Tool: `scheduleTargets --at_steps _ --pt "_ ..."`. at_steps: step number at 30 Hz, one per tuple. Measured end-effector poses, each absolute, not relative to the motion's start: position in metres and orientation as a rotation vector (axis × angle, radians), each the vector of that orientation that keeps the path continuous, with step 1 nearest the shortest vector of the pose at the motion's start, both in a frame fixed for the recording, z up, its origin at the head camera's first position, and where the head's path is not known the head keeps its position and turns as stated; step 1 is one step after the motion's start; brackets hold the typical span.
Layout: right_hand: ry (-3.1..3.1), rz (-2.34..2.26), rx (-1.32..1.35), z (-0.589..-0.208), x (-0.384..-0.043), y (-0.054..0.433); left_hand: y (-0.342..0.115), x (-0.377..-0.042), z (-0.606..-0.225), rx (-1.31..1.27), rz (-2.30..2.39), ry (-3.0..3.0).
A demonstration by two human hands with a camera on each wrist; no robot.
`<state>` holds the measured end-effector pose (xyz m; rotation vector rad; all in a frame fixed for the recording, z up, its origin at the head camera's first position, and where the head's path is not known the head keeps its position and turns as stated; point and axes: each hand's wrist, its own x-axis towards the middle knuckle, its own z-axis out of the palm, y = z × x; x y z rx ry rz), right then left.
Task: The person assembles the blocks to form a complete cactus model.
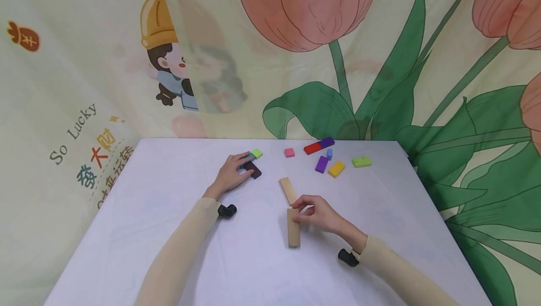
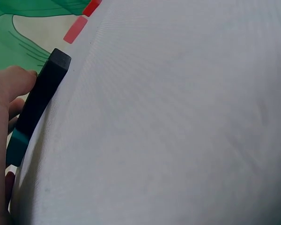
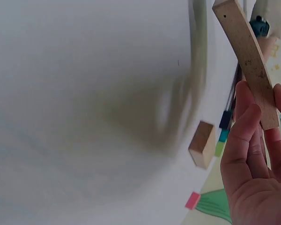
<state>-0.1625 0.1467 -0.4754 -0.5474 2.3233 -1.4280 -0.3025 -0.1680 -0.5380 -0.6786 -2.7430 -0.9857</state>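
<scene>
At the table's back left, my left hand [image 1: 231, 173] holds a black block [image 1: 253, 170], the thumb along its near side. A teal block [image 2: 18, 146] meets the black block's far end by the fingers, and a light green block [image 1: 257, 153] lies just beyond. Near the middle, my right hand [image 1: 319, 213] pinches the far end of a plain wooden block [image 1: 293, 228] between thumb and fingers. A second wooden block [image 1: 288, 190] lies at a slant just past that end. In the right wrist view, the held wooden block [image 3: 248, 61] shows its long face.
At the back lie a pink block [image 1: 289, 153], a red block [image 1: 313, 148] end to end with a purple-blue one [image 1: 327, 142], a small blue block [image 1: 329, 154], a purple block [image 1: 321, 164], a yellow block [image 1: 336, 169] and a lime green block [image 1: 361, 162]. A printed cloth hangs behind the table.
</scene>
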Motion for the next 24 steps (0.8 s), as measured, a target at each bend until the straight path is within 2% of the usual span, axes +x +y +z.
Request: scheduleTargets --at_steps 8,24 --pt "2.278 -1.451 -0.516 -0.483 -0.143 0.145 -0.168 -0.302 -0.538 -0.678 -1.002 -2.739" --pt "2.329 -1.279 -0.543 -0.492 -0.129 0.136 -0.168 -0.3 -0.534 -0.674 -0.996 -2.743"
